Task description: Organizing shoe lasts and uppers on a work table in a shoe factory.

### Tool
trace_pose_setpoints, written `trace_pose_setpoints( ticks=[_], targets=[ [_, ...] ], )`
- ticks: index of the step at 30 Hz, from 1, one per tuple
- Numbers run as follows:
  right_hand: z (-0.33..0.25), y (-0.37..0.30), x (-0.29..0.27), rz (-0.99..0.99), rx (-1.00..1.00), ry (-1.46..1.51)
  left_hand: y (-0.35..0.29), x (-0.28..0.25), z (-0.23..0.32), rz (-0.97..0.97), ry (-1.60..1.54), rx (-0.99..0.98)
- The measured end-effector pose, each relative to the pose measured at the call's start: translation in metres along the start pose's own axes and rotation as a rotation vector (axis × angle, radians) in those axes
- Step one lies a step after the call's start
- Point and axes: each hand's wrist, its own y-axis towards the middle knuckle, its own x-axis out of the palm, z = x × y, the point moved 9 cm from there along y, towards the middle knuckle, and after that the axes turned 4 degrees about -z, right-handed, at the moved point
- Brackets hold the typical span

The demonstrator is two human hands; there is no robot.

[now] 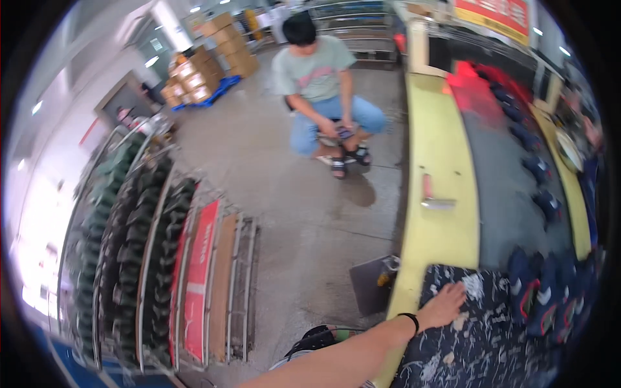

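Your forearm (349,352) leads to your left hand (445,305) on the black patterned sheet (491,317), its grip too blurred to tell.

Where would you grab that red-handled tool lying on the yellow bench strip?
Probably by the slim reddish handle, from above and the left. The tool lies flat nearer the left edge of the yellow strip, and its handle extends away from the wider silvery crosspiece.

Brightly lit, blown-out glare far left, overall soft blur, bent edges, black corners
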Motion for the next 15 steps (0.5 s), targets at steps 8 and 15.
trace_pose_setpoints(
  ticks=[8,15],
  targets=[
    [0.053,-0.074,0.042,-0.346,0.879,0.445,0.003,-0.012,0.007,0.229,-0.073,0.099],
    [0.063,-0.066,0.008,-0.289,0.989,0.587,-0.001,0.003,0.014,0.282,0.033,0.179]
  ],
)
